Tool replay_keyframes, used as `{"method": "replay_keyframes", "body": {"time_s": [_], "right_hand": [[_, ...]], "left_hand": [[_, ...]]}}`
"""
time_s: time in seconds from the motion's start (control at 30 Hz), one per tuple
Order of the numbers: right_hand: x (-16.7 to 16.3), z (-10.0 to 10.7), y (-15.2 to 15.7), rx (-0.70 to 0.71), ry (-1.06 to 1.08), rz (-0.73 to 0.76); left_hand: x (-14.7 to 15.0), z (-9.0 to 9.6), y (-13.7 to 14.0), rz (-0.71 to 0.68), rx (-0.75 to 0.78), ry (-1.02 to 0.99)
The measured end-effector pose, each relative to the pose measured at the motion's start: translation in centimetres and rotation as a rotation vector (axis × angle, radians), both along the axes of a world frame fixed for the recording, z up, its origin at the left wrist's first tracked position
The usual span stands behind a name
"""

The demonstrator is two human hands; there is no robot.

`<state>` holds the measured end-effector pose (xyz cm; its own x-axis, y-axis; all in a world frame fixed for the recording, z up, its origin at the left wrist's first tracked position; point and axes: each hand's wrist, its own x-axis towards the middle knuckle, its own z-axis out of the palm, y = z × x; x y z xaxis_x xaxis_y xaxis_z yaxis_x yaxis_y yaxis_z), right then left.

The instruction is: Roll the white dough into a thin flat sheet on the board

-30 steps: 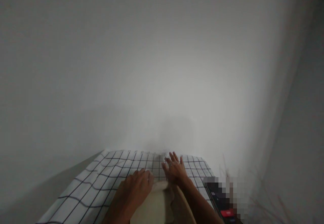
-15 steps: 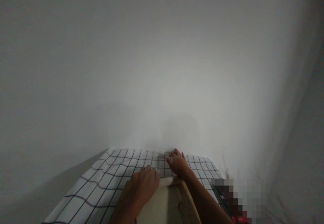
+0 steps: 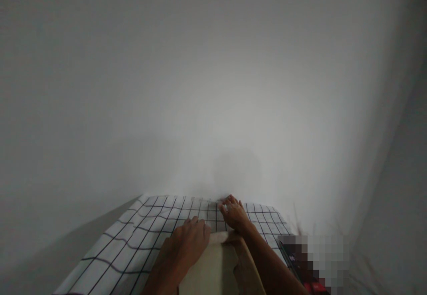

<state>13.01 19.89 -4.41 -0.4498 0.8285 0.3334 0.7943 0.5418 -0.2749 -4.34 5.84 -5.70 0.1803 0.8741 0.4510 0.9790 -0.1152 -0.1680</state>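
A tan box-like thing, which looks like cardboard, rises close in front of me with a folded far edge and a torn-looking patch on its right side. My left hand lies over its far left corner, fingers bent down and their tips hidden. Beyond the box, my right hand reaches low over the checked tablecloth near its far edge. The right fingers are bent and a little apart, with a small pale patch between them that I cannot make out. My right forearm runs along the box's right side.
A pale wall stands right behind the table's far edge. At the right edge of the cloth lies a dark, flat item with red on it, partly blurred out. Thin stalks show beside it.
Almost nothing differs. Both hands keep their places and the view has shifted very slightly.
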Motion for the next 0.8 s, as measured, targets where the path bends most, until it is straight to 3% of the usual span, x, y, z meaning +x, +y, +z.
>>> {"method": "replay_keyframes", "body": {"time_s": [0.2, 0.43, 0.8], "right_hand": [[0.3, 0.7, -1.6, -0.011, -0.004, -0.038], [2.4, 1.3, -5.8, -0.046, -0.032, -0.080], [4.5, 2.5, -13.9, 0.010, -0.165, -0.069]], "left_hand": [[0.4, 0.1, -1.0, -0.021, 0.050, -0.012], [2.2, 0.7, -3.5, 0.010, 0.060, -0.112], [0.9, -1.0, -5.6, -0.082, 0.036, -0.007]]}}
